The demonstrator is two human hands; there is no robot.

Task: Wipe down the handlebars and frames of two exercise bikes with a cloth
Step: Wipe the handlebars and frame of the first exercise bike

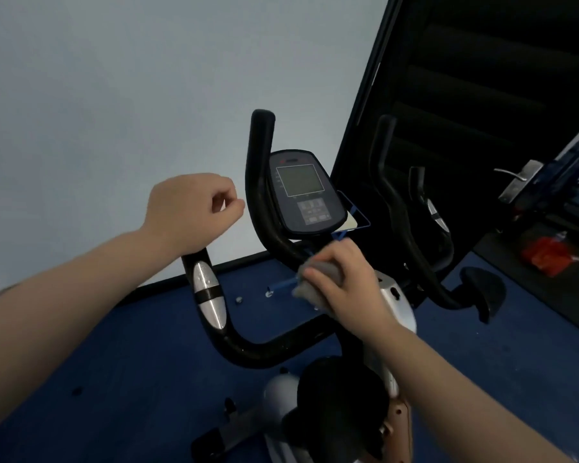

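Note:
An exercise bike stands in front of me with black curved handlebars (258, 182), a silver pulse sensor (209, 295) on the near left grip and a console (306, 192) with a grey screen. My right hand (345, 282) is shut on a grey cloth (318, 279) and presses it against the handlebar stem just below the console. My left hand (191, 212) rests its wrist on the top of the left grip, fingers loosely curled with nothing in them. The silver frame (395, 302) shows beside my right wrist.
A dark mirror or glass panel (482, 95) leans at the right, with a door handle (515, 173) beyond it. Blue floor (114, 362) lies below. A red item (549, 255) sits on the dark floor at right. The black saddle (338, 389) is close beneath me.

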